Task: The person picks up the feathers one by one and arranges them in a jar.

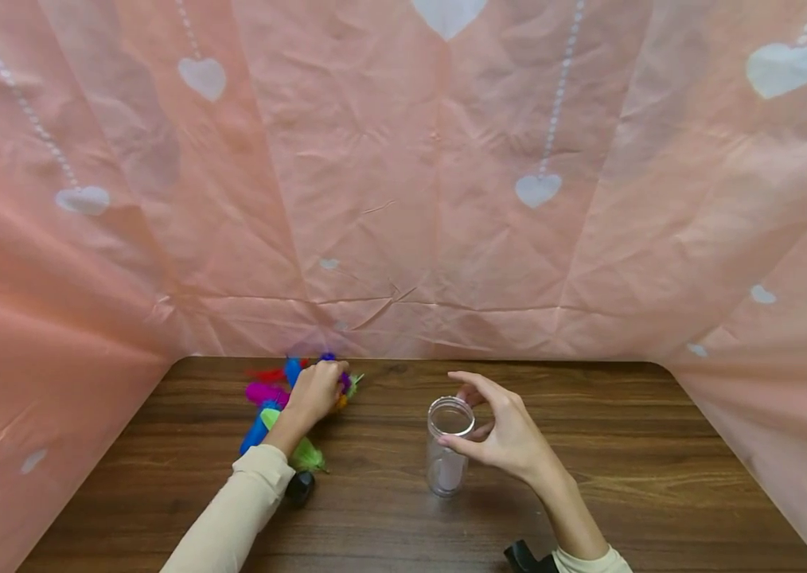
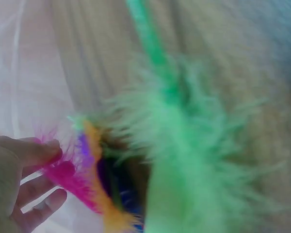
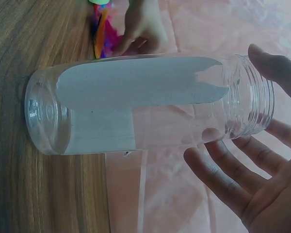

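At the back left of the table, my left hand (image 1: 316, 394) reaches into a pile of coloured feathers. The left wrist view has its thumb and fingers pinching a magenta feather (image 2: 75, 187). Beside it are an orange feather (image 2: 98, 179) and darker blue ones, while a blurred light green feather (image 2: 179, 141) fills the foreground. A clear jar (image 1: 444, 469) without a lid stands upright near the table's middle, with whitish label remnants (image 3: 140, 82) on its side. My right hand (image 1: 514, 434) holds it loosely around the threaded neck, thumb on the near side, fingers beyond.
The feathers lie on a dark wooden table (image 1: 611, 477). A pink cloth (image 1: 403, 199) with white hearts hangs behind and at both sides. Dark wrist-worn devices show at the left wrist (image 1: 299, 487) and right wrist (image 1: 527, 557).
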